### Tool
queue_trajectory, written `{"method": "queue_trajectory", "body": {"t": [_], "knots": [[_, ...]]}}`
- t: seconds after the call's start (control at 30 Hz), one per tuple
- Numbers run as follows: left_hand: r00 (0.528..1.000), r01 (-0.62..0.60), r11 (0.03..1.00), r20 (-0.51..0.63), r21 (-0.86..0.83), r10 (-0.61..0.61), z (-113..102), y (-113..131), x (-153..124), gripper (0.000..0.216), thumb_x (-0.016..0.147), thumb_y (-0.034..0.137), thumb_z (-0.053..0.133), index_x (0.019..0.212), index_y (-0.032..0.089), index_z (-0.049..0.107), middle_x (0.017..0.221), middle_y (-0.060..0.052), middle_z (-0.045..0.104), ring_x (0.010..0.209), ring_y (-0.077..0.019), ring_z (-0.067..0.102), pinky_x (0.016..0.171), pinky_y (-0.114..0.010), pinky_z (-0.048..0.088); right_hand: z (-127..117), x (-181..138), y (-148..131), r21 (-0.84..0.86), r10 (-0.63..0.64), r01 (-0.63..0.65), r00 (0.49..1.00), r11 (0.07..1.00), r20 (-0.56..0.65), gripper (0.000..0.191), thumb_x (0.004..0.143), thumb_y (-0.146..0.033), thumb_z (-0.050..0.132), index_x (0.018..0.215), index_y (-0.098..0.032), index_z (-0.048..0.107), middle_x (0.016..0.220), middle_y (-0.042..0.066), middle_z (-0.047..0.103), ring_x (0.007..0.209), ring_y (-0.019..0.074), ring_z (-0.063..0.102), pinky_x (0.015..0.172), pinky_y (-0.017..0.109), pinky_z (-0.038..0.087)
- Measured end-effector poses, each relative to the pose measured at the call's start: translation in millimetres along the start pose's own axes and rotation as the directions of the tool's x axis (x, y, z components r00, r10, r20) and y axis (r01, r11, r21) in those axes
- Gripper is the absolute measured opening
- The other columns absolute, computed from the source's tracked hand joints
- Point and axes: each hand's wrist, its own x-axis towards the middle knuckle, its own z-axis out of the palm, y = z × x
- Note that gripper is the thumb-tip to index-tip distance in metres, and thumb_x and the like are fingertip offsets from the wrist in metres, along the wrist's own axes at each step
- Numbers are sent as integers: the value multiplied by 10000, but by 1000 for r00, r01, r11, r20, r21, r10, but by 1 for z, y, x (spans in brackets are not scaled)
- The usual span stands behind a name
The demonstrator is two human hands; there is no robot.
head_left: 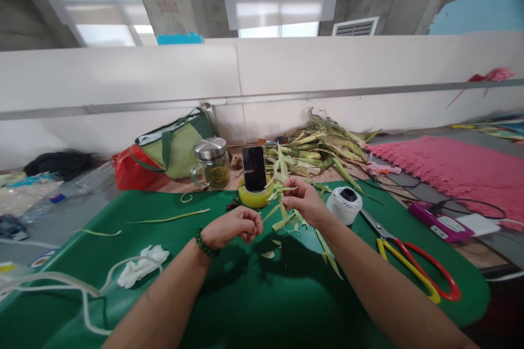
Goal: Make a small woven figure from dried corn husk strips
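Observation:
A bundle of pale green corn husk strips point(281, 166) stands up out of my right hand point(305, 202), whose fingers are pinched around it. My left hand point(239, 224), a dark green bead bracelet on its wrist, is closed just to the left. From its fingertips a thin strip of husk point(271, 211) runs up toward the bundle. Loose husk scraps point(268, 254) lie below the hands on the green mat point(262, 305). To the right of my right hand stands a white spool of thread point(344, 206), with large red and yellow scissors point(409, 262) lying beyond it.
A phone point(254, 169) leans in a yellow stand point(254, 196) behind my hands. Left of it are a lidded glass mug point(215, 166) and a green bag point(180, 147). A husk pile point(323, 144) lies against the wall. White cables point(85, 305), tissue point(143, 267) and a purple power strip point(442, 222) flank the mat.

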Motion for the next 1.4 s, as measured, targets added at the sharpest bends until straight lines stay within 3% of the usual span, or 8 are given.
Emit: {"method": "queue_trajectory", "body": {"t": [0.1, 0.2, 0.27, 0.5, 0.63, 0.87, 1.2, 1.4], "knots": [[990, -8, 1000, -142, -20, 5, -4, 1, 1, 104, 576, 213, 599, 643, 164, 662, 576, 9, 601, 555, -110, 529, 532, -206, 382, -1, 1, -2, 9, -10, 10, 999, 1000, -33, 367, 548, -246, 767, 792, -207, 495, 598, -65, 582, 505, 88, 537, 499, 222, 433], [921, -94, 986, -387, -139, 33, -3, 1, 3, 244, 671, 392, 642, 758, 167, 676, 770, -37, 657, 730, -151, 591, 620, -230, 420, 1, 1, -1, -62, -18, 17, 1000, 998, -10, 366, 560, -258, 761, 800, -206, 490, 628, -52, 602, 534, 101, 557, 537, 242, 446], [894, -137, 977, -444, -161, 52, 2, 0, 6, 322, 675, 466, 662, 778, 162, 668, 807, -51, 659, 771, -167, 597, 645, -246, 426, 4, -1, 2, -163, -37, 38, 999, 986, 13, 349, 581, -264, 747, 811, -205, 491, 651, -41, 611, 568, 117, 579, 562, 257, 452], [961, -187, 965, -238, -183, 141, 20, -11, 14, 282, 519, 285, 802, 689, 135, 635, 601, 28, 545, 532, -83, 474, 526, -219, 359, 19, -7, 15, -448, -73, 112, 992, 887, 104, 346, 671, -242, 680, 975, -204, 517, 706, -14, 626, 667, 153, 605, 612, 277, 461], [942, -197, 956, -311, -219, 123, 16, -14, 16, 270, 532, 294, 803, 659, 137, 623, 572, 27, 548, 517, -87, 500, 537, -229, 396, 18, -6, 12, -368, -75, 94, 995, 925, 65, 319, 671, -327, 711, 896, -198, 526, 717, -11, 608, 680, 146, 595, 610, 269, 460], [901, -238, 954, -407, -183, 147, 9, -12, 15, 312, 527, 331, 815, 664, 133, 616, 568, 31, 563, 503, -73, 495, 517, -210, 412, 16, -10, 9, -305, 204, -126, 950, 944, 237, 226, 647, -305, 737, 709, -155, 580, 581, -16, 613, 538, 113, 586, 545, 248, 462], [929, -219, 946, -346, -240, 127, 3, -5, 7, 340, 512, 307, 832, 739, 128, 654, 603, 29, 590, 500, -67, 519, 499, -197, 414, -4, -2, -3, -208, 126, -94, 980, 974, 151, 135, 602, -188, 694, 692, -162, 597, 539, -31, 636, 460, 69, 525, 463, 186, 422], [901, -267, 911, -416, -313, 121, -1, -2, 5, 355, 518, 345, 837, 683, 132, 607, 577, 26, 582, 505, -71, 531, 497, -187, 419, -9, -2, -7, -98, 95, -79, 980, 992, 173, 112, 566, -135, 649, 666, -167, 608, 483, -40, 600, 414, 63, 469, 409, 174, 361]]}}
